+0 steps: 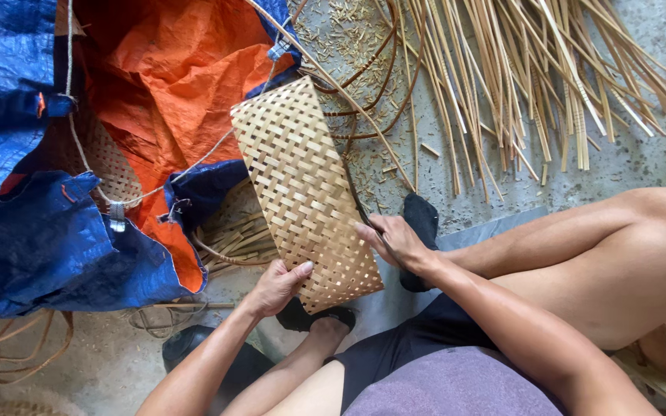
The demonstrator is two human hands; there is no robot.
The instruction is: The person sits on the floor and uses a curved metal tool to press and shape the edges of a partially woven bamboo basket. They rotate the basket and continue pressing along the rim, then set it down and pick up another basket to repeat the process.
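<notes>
Bamboo woven panel (302,192) stands on edge above the concrete floor (641,154), between both hands | left hand (275,286) grips its lower edge | right hand (395,240) presses its side, fingers closed on a dark strip | step: edge work; next needs a steady hold.

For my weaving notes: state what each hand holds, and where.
Left hand grips the woven bamboo panel at its lower edge; right hand steadies its right edge.

A single camera worn on the head looks steeply down, close over the seated person's lap and bare knees, onto the grey concrete floor (641,162). It seems to face slightly forward, toward the floor's far edge.
</notes>
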